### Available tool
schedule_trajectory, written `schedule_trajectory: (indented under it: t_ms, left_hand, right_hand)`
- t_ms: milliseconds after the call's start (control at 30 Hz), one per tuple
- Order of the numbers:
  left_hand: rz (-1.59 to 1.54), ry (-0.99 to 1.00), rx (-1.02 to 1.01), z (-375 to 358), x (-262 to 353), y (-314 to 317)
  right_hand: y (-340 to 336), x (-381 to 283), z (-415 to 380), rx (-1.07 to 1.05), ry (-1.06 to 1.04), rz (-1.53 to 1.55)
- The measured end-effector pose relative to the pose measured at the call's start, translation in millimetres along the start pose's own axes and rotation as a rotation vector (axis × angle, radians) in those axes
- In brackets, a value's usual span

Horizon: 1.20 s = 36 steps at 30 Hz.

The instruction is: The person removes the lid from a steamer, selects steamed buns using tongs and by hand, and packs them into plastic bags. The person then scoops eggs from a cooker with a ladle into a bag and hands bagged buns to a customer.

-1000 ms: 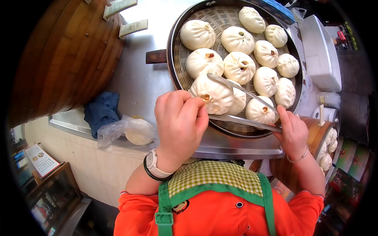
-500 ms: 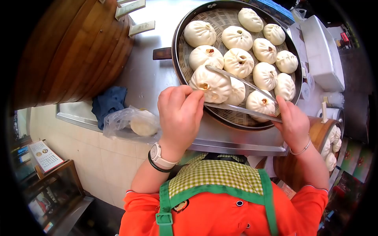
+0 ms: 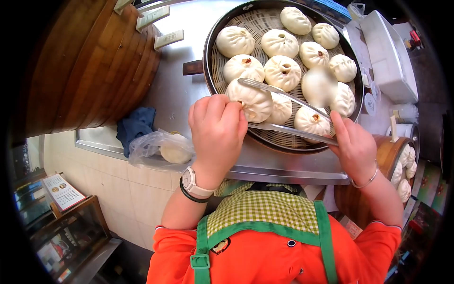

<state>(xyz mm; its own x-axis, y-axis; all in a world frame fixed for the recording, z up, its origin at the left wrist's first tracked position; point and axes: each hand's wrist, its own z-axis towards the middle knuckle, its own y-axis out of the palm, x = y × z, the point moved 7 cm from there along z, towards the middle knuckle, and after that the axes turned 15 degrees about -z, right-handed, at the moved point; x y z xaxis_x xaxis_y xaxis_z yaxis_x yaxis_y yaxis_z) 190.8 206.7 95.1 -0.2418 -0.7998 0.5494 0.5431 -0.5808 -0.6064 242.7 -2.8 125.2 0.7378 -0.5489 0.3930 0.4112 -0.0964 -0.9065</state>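
Observation:
A white steamed bun (image 3: pixel 250 98) with a pleated top sits at the near left rim of the round steamer tray (image 3: pixel 218 78). My left hand (image 3: pixel 216 135) is closed, its thumb and fingertips pinching that bun at its near side, by the small hole showing filling. My right hand (image 3: pixel 352 144) grips metal tongs (image 3: pixel 298 134) near their joined end. The two tong arms are apart, one tip over the pinched bun and the other along its lower edge. Several more buns, among them a bun (image 3: pixel 283 73) beside it, rest on the woven liner; one at the right appears blurred.
Tall stacked bamboo steamers (image 3: pixel 94 66) stand at the left. On the metal counter (image 3: pixel 283 168) lie a blue cloth (image 3: pixel 135 127) and a clear plastic bag (image 3: pixel 151 149) with a round pale thing. A white foam box (image 3: pixel 390 57) and another steamer (image 3: pixel 378 165) of buns are at the right.
The view has shifted slightly. My left hand still pinches the bun, its fingertips now covering more of the filling hole. The tongs stay around the bun in my right hand.

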Motion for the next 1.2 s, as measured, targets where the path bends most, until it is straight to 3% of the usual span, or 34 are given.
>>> schedule_trajectory:
  t_ms: [333,533,600,633,667,700,733,800,867,933,1000,1033,1100,1133,1167,1200]
  left_hand:
    - [0.01,-0.005,0.096,-9,1,-30]
    - [0.376,-0.209,0.209,-72,-42,-135]
    - [0.518,-0.301,0.226,-106,-58,-167]
    - [0.454,-0.382,0.253,-120,-71,-178]
    - [0.379,-0.454,0.28,-128,-82,-185]
    - [0.243,-0.552,0.233,-134,-93,-183]
    - [0.236,-0.546,0.24,-136,-97,-181]
    - [0.15,-0.416,0.179,-120,-89,-165]
    - [0.073,-0.381,0.111,-116,-110,-161]
    - [-0.001,-0.335,0.022,-108,-129,-161]
    - [-0.615,-0.61,0.153,-107,-154,-165]
    - [-0.63,-0.603,0.139,-104,-155,-167]
    - [-1.183,-0.884,0.029,-112,-162,-150]
    - [-1.194,-0.881,0.011,-113,-166,-153]
    - [-1.196,-0.931,-0.108,-118,-167,-149]
    - [-1.194,-0.979,-0.225,-124,-168,-145]
  right_hand:
    - [5,3,0,-0.026,0.009,0.047]
    - [25,14,3,0.015,0.126,0.283]
    - [41,22,0,-0.136,0.219,0.399]
    - [44,23,1,-0.306,0.307,0.458]
    - [39,21,4,-0.293,0.3,0.457]
    - [40,18,4,-0.34,0.341,0.648]
    - [39,13,3,-0.389,0.383,0.838]
    - [18,1,4,-0.431,0.392,0.844]
    - [-4,-35,9,-0.504,0.209,1.027]
    - [-14,-75,12,-0.724,0.179,1.111]
    - [-19,-118,23,-0.884,0.097,1.112]
    - [-22,-136,32,-0.848,0.046,1.081]
    - [-26,-157,51,-0.814,0.082,0.99]
    - [-27,-164,55,-0.788,0.095,0.903]
    - [-33,-170,61,-0.567,0.028,0.72]
    - [-33,-179,60,-0.574,0.041,0.714]
